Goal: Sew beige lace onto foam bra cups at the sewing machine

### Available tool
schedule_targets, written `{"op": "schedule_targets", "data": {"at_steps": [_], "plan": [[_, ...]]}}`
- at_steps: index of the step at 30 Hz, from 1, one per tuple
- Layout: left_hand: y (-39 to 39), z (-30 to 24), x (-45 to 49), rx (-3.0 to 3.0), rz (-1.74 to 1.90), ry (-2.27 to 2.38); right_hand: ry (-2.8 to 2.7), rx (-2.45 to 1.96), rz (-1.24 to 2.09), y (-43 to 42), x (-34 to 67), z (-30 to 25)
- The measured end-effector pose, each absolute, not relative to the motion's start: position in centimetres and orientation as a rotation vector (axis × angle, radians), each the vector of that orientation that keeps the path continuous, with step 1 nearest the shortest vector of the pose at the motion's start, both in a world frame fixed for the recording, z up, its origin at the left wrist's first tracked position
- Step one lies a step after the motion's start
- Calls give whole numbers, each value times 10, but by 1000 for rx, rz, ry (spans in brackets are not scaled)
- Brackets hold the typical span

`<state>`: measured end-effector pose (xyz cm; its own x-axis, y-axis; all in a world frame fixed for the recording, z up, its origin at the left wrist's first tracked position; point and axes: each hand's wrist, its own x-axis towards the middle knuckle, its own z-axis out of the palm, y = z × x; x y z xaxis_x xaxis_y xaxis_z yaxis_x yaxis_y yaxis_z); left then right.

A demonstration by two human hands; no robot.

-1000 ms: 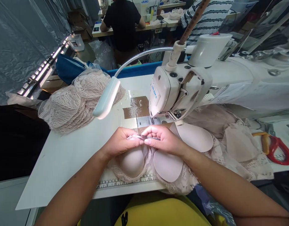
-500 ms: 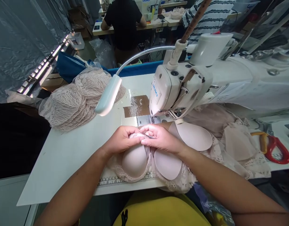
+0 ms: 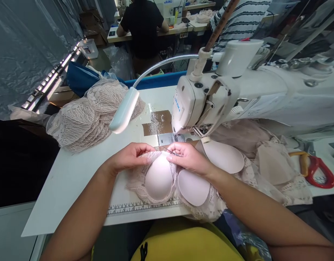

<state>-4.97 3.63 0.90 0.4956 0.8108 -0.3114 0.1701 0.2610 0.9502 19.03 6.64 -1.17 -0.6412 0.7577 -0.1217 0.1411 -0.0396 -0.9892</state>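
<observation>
A pale pink lace bra [image 3: 159, 179] with smooth moulded cups lies below the sewing machine [image 3: 184, 103]. My left hand [image 3: 129, 157] is closed on the lace along the upper left edge of one cup. At the top of that cup my right hand [image 3: 187, 158] pinches the edge between thumb and fingers. A thin dark metal tool [image 3: 174, 153], perhaps snips or tweezers, also sits in my right hand; its exact kind is hidden by the fingers. The other cup [image 3: 194, 188] lies under my right wrist, touching the table.
More padded lace pieces [image 3: 224, 156] spread to the right, near red-handled scissors [image 3: 320, 173]. A lace stack [image 3: 82, 116] lies at the left. A lamp [image 3: 125, 110] hangs over the white table [image 3: 74, 188], which has a printed ruler [image 3: 140, 208]. Two people sit beyond.
My left hand has moved left, away from my right, drawing the lace edge out. The cup now faces up more fully. My right hand has shifted slightly right.
</observation>
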Motion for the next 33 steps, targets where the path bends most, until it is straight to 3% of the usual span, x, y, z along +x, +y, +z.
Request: {"op": "schedule_targets", "data": {"at_steps": [22,29,33], "plan": [[35,15,-33,1423,535,1073,-1765,-859,1731,64,184,-9],[32,13,-37,1192,584,1189,-1559,-879,1976,63,184,-16],[32,12,-48,1054,657,1201,-1762,-932,1788,64,188,-10]]}}
